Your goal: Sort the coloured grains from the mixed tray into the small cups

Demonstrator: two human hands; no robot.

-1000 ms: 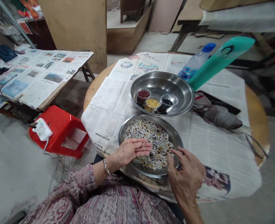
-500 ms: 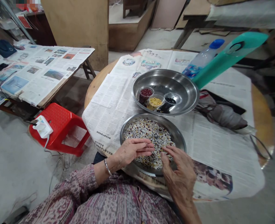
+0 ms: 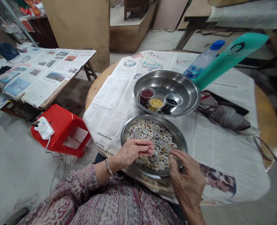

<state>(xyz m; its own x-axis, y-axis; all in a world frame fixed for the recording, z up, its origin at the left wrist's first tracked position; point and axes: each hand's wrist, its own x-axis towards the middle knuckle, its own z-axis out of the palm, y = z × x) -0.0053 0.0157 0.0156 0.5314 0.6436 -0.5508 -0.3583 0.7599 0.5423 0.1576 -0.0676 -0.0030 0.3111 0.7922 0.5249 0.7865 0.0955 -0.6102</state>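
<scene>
In the head view, a shallow steel basin (image 3: 152, 131) holds pale grains mixed with red, yellow and black beans. Above its near left part is my left hand (image 3: 135, 151), with the fingers together and curled and the thumb laid against them. What lies inside its fingers, if anything, is hidden. My right hand (image 3: 187, 175) hovers at the basin's near right rim, fingers stretched forward and thumb a little apart, with nothing visible between them. Just beyond, a larger steel basin (image 3: 187, 93) contains clear cups of red beans (image 3: 147, 93), yellow beans (image 3: 156, 103) and black beans (image 3: 171, 102).
Newspaper (image 3: 110, 103) covers the round table. Behind the large basin stand a plastic bottle (image 3: 204, 59) and a long green holder (image 3: 232, 59). A folded grey umbrella (image 3: 225, 115) lies at right. At left are a red stool (image 3: 60, 125) with a power strip (image 3: 44, 128) and another newspaper-covered table (image 3: 46, 65).
My right hand has drawn back to the right, away from my left hand. The fingers of my left hand have curled in more. The basins stay where they were.
</scene>
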